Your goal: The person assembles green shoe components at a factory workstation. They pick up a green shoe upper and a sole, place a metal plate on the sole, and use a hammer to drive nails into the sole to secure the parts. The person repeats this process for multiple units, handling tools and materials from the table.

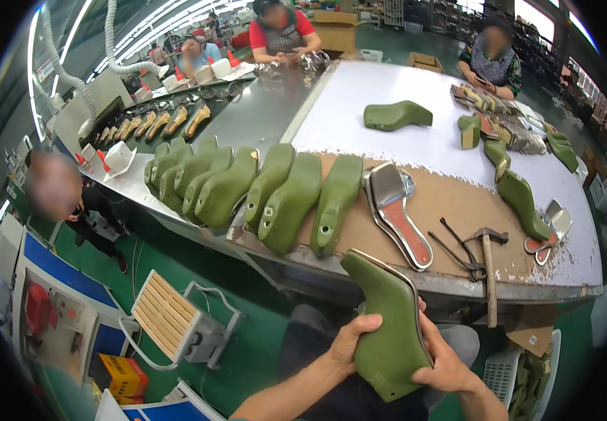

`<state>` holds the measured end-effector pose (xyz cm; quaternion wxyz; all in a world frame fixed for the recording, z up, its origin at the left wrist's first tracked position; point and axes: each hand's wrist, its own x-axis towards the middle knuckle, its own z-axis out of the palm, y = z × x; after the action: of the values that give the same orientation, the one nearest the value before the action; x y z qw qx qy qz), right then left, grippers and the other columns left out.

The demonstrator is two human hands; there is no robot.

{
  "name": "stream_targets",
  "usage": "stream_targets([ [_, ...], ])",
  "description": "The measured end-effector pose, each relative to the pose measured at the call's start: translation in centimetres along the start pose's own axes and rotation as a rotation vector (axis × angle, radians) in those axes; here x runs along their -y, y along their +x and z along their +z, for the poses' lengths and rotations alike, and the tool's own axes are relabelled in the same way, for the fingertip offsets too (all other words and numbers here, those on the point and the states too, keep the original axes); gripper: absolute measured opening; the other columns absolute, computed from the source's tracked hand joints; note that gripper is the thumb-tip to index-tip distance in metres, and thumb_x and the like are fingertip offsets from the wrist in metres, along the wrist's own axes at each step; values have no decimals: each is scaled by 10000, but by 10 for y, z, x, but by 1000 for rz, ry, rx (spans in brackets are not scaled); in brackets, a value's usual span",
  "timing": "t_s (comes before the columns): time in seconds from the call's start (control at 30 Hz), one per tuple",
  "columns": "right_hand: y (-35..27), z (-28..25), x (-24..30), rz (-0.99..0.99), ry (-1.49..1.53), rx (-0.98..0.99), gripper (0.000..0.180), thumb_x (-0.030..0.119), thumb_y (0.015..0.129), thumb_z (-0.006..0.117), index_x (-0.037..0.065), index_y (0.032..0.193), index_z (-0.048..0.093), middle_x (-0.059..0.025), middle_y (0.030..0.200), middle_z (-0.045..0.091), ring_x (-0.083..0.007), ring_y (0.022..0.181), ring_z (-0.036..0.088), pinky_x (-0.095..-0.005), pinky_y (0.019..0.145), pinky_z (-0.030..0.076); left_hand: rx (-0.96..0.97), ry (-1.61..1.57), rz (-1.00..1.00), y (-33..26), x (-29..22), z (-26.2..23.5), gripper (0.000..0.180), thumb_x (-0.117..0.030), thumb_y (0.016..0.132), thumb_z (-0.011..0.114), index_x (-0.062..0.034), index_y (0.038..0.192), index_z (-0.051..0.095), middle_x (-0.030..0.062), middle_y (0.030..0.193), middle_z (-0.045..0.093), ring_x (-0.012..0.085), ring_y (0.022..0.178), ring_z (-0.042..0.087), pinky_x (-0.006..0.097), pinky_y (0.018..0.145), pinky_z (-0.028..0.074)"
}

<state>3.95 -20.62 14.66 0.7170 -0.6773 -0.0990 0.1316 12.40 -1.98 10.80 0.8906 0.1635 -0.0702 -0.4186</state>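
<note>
Above my lap I hold a green shoe last [389,333] between both hands, with a thin edge, apparently an insole, along its right side. My left hand [356,344] closes on its left side, thumb on the green surface. On the opposite side my right hand [447,358] grips it along that edge, near the lower end. On the bench just beyond lies an orange-and-grey insole piece [403,221] with a metallic heel part. Right of it are a pair of pincers [466,256] and a hammer [489,270] whose handle overhangs the bench edge.
Several green lasts [293,203] stand in a row along the bench [415,168]. More lasts [521,200] and stacked pieces [521,130] lie at the right. A slatted stool [170,316] is on the floor at left, a white basket [503,375] at lower right. Other people sit beyond.
</note>
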Motion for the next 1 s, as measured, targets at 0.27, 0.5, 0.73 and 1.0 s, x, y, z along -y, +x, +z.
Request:
stream_targets([
  [0.27, 57, -21, -12, -469, -969, -69, 833, 81, 673, 871, 173, 1404, 484, -197, 1170, 585, -389, 1026, 620, -462, 844, 537, -184, 266, 759, -3, -58, 10, 710, -315, 891, 712, -135, 1487, 372, 210, 1365, 543, 382, 1274, 545, 501, 1092, 458],
  [0.5, 83, 10, -66, -383, -976, 97, 714, 100, 779, 788, 295, 1424, 554, -159, 1188, 549, -347, 987, 590, -431, 872, 501, -781, 53, 863, -59, -47, -83, 509, -83, 859, 560, -160, 1353, 463, 208, 1228, 591, 406, 1217, 564, 538, 1077, 463],
  [0.73, 89, -10, -25, -596, -1040, -112, 558, 92, 766, 746, 272, 1288, 660, -170, 1202, 598, -345, 976, 586, -437, 839, 491, -548, 333, 963, -33, -59, -8, 582, -184, 867, 592, -159, 1427, 437, 195, 1302, 568, 403, 1274, 537, 523, 1109, 422],
  [1.0, 111, 6, -49, -501, -1055, -30, 533, 81, 755, 779, 238, 1253, 673, -143, 1176, 608, -325, 973, 589, -430, 828, 520, -828, 296, 926, -69, -49, -61, 661, -130, 864, 599, -75, 1479, 365, 216, 1320, 553, 344, 1216, 574, 468, 1091, 446],
])
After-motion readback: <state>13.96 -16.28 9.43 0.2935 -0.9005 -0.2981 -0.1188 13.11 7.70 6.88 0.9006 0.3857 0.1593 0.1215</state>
